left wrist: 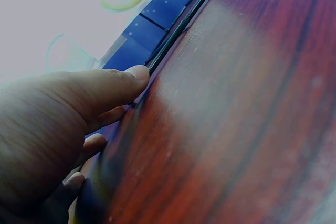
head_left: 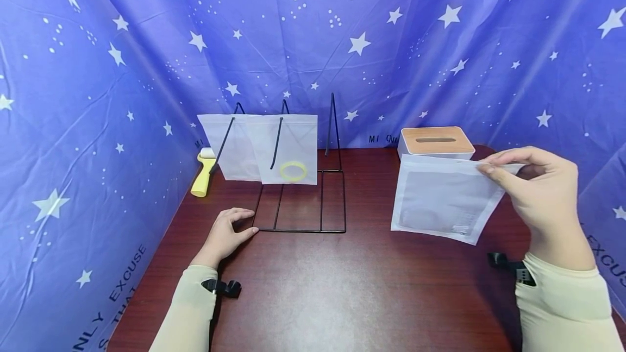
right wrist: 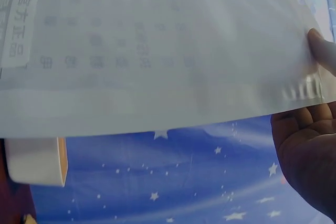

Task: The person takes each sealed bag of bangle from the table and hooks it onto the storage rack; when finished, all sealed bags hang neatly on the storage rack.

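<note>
A translucent white pouch [head_left: 442, 200] hangs from my right hand [head_left: 543, 183], which pinches its upper right corner between thumb and fingers. Printed characters and a label show on the pouch [right wrist: 157, 66] in the right wrist view. My left hand [head_left: 226, 235] holds the front left corner of a black wire rack [head_left: 298, 231], its thumb against the rod [left wrist: 181, 27]. Two similar pouches hang on the rack's slanted prongs: the left one [head_left: 232, 148] is partly covered by the right one [head_left: 303, 140]. A yellow ring [head_left: 293, 163] shows at the right pouch's bottom.
Behind the held pouch stands a tissue box [head_left: 435, 141] with a wooden lid. A yellow-handled roller [head_left: 202, 178] lies left of the rack. The rack's right upright [head_left: 334, 129] carries no pouch. Blue starry curtains [head_left: 303, 31] surround the dark red table [head_left: 362, 287].
</note>
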Available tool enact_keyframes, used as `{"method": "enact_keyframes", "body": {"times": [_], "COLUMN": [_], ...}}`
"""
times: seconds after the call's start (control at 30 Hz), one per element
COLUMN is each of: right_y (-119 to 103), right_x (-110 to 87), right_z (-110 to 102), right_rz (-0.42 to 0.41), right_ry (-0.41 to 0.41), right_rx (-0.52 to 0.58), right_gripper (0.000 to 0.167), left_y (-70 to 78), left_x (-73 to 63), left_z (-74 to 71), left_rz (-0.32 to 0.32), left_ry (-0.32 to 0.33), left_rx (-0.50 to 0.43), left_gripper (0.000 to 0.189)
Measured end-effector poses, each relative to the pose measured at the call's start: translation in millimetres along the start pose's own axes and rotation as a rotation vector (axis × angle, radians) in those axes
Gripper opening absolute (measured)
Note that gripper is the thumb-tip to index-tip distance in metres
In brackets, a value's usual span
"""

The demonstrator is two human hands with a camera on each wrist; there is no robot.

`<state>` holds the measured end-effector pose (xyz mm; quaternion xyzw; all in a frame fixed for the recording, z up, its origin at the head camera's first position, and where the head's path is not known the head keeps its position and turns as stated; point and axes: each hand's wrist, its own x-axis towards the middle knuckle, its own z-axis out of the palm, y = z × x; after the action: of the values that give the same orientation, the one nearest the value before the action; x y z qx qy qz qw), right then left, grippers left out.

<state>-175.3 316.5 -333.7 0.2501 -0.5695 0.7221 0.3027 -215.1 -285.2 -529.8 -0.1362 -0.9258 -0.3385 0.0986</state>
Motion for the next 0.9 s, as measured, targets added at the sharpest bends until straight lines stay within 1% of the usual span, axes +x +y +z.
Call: {"method": "enact_keyframes", "body": {"times": [0.17,0.37,0.6,0.73,0.9], "right_y": [0,1,3,4,5], "right_x": [1.4,4.6,6.6,7.3,7.7], "right_z": [11,22,29,34,40], "right_rz": [-0.018,-0.025,-0.025,-0.027,-0.036], "right_ry": [-0.016,0.012,0.014,0.013,0.015], "right_rx": [0.023,0.014,0.033,0.036,0.029], "right_gripper": [0.017,0.017,0.017,0.016,0.016], "left_y": [-0.7,1.5,4.0,5.7,15.3], "left_x": [0.0,0.1,1.0,2.6,6.9], "left_z": [-0.1,-1.1,-3.0,-3.5,-3.0], "left_rz": [0.004,-0.002,0.000,0.026,0.069], "left_ry": [0.004,0.001,0.006,0.029,0.081], "left_rx": [0.002,0.005,-0.010,-0.021,-0.055], "left_gripper": [0.046,0.046,0.047,0.048,0.050]}}
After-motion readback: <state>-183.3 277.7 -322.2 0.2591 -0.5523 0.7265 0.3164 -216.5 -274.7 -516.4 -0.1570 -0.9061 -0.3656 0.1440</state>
